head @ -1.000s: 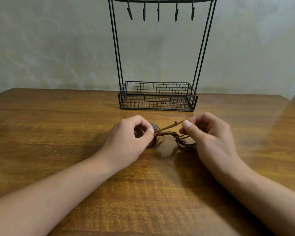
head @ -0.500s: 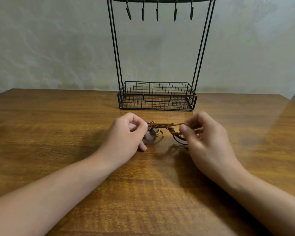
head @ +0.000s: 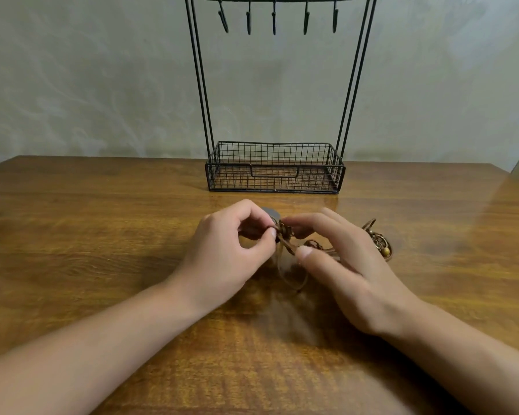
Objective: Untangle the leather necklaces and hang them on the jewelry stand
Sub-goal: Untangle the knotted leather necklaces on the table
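While both hands work above the brown wooden table (head: 102, 235), the left hand (head: 222, 259) pinches the tangled brown leather necklaces (head: 285, 238) between thumb and forefinger. Close beside it, the right hand (head: 351, 274) grips the same knot, remaining fingers spread. A beaded metal pendant (head: 381, 244) lies behind that hand. The black wire jewelry stand (head: 274, 169), hooks bare, stands beyond.

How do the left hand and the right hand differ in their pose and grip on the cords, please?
The left hand is curled, thumb and forefinger pinching the cords at the knot; the right hand is more open, fingers stretched over the cords with the thumb pressing a strand. A dark pendant shows behind the left hand; a beaded metal pendant lies beyond the right hand. Both hands hold the same tangle over the table.
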